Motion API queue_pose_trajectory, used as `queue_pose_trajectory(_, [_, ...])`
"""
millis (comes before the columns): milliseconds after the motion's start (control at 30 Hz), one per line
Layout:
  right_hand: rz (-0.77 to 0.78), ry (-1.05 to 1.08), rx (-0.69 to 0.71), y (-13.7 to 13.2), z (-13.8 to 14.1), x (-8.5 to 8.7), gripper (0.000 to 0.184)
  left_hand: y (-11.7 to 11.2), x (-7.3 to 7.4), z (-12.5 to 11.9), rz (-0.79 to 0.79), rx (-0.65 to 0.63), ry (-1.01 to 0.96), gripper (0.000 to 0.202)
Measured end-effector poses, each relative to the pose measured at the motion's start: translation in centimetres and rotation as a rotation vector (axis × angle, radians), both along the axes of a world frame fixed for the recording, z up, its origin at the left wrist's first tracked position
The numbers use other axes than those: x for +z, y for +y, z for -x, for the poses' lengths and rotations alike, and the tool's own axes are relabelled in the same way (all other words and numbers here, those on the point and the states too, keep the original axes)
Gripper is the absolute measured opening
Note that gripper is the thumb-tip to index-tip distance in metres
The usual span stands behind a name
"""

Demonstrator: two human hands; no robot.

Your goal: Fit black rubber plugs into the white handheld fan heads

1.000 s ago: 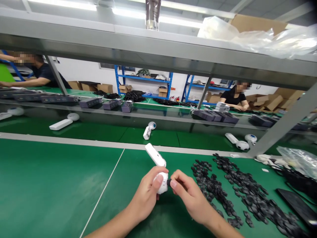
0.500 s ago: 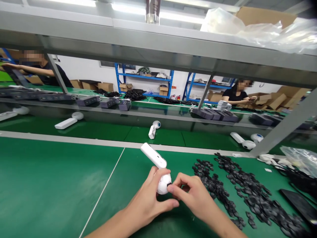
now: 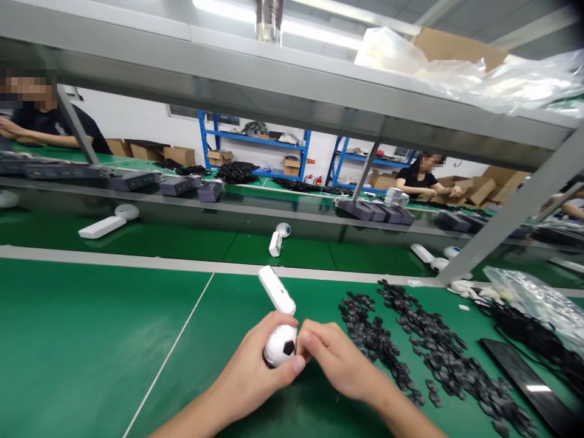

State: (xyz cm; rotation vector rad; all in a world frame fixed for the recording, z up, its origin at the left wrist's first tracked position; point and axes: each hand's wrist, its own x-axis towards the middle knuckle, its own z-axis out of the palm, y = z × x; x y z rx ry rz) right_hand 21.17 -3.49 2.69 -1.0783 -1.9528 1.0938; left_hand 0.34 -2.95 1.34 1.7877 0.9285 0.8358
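White plastic gadget [image 3: 279, 298], likely light, stiff and slippery: left hand [image 3: 253, 374] wraps its ball head [image 3: 279, 350], right hand [image 3: 340, 359] pinches the ball's side.

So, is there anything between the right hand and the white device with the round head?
Nothing visible. The left hand grips the white device by its round head, and the right hand touches that head directly with its fingertips. The heap of black parts lies apart, to the right.
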Motion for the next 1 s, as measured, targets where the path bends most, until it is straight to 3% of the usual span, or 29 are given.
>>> queue_pose_trajectory(67, [-0.015,-0.023,-0.037,1.3,-2.2,0.2,0.045,0.0,-0.3,0.1,-0.009,0.017,-0.008,0.030])
queue_pose_trajectory(233, [-0.213,-0.533,-0.490,5.2,-10.1,-1.1,0.034,-0.1,-0.3,0.8,0.015,0.027,-0.051,0.027])
queue_pose_trajectory(367, [-0.198,-0.609,-0.545,6.9,-13.1,-2.9,0.030,0.2,0.1,1.1,-0.028,0.017,0.000,0.026])
queue_pose_trajectory(467, [-0.184,-0.616,-0.536,7.3,-12.9,-3.6,0.023,0.5,-0.1,1.3,-0.105,0.025,0.155,0.034])
queue_pose_trajectory(567, [-0.188,-0.589,-0.526,7.4,-12.2,-3.6,0.019,1.0,-0.5,1.6,-0.150,0.047,0.291,0.070])
queue_pose_trajectory(700, [-0.177,-0.500,-0.513,6.9,-11.2,-3.0,0.019,1.6,-0.9,1.2,-0.021,0.110,0.127,0.105])
queue_pose_trajectory(833, [-0.060,-0.355,-0.397,5.8,-9.0,-2.6,0.020,2.2,-1.6,0.7,0.071,0.095,-0.082,0.086])
queue_pose_trajectory(1000, [0.120,-0.115,-0.259,3.7,-5.2,-1.3,0.028,2.3,-2.5,0.7,0.068,0.099,-0.122,0.064])
